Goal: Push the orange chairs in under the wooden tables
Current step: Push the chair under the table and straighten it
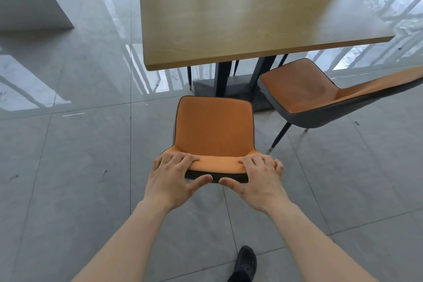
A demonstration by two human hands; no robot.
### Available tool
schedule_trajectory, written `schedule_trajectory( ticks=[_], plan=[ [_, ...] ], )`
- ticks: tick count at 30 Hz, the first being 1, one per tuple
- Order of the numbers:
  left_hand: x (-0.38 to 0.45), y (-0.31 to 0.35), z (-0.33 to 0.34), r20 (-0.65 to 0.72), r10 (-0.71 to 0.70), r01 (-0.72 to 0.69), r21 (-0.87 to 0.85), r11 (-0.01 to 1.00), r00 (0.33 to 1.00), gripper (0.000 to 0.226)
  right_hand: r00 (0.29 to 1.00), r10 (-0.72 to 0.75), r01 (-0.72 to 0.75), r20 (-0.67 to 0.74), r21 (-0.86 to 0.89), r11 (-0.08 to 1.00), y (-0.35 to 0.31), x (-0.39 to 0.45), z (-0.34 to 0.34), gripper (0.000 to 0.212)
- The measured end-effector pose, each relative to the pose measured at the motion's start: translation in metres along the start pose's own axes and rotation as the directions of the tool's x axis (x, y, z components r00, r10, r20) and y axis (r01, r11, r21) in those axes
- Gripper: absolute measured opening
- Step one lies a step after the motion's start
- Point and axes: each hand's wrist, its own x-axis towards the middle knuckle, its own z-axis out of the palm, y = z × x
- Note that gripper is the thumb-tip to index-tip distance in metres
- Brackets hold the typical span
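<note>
Both arms outstretched | left hand [172, 175], right hand [261, 177] clamped on orange chair [214, 128] backrest top

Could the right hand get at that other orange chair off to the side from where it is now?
Probably yes. The right hand grips the backrest of the near orange padded chair; the angled orange chair stands close on that side, only open floor between, though it must let go first.

Shiny grey tile floor [68, 167], a white wall [29, 0] at the left, a black shoe [246, 263] below.
</note>
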Motion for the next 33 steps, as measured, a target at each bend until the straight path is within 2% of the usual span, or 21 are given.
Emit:
schedule_trajectory(
  ticks=[7,12,19,25,33],
  plan=[
    [0.05,0.007,-0.006,-0.022,-0.043,0.043,0.023,0.999,0.999,0.076,0.999,-0.031,0.031,-0.01,0.033,0.999,0.013,0.049,-0.023,0.108],
    [0.084,0.019,-0.01,-0.007,-0.078,0.078,0.03,0.996,0.997,0.079,0.998,-0.069,0.069,0.006,0.004,0.998,0.028,0.084,-0.041,0.1],
    [0.131,0.033,-0.015,-0.017,-0.125,0.125,0.022,0.992,0.992,0.081,0.994,-0.103,0.103,0.023,0.008,0.995,0.048,0.136,-0.064,0.101],
    [0.135,0.03,-0.016,-0.038,-0.111,0.111,0.012,0.994,0.993,0.077,0.991,-0.13,0.129,-0.037,-0.004,0.992,0.049,0.141,-0.058,0.101],
    [0.135,0.034,-0.016,-0.051,-0.12,0.121,0.025,0.992,0.992,0.079,0.993,-0.117,0.117,0.027,-0.011,0.993,0.05,0.142,-0.065,0.103]
  ],
)
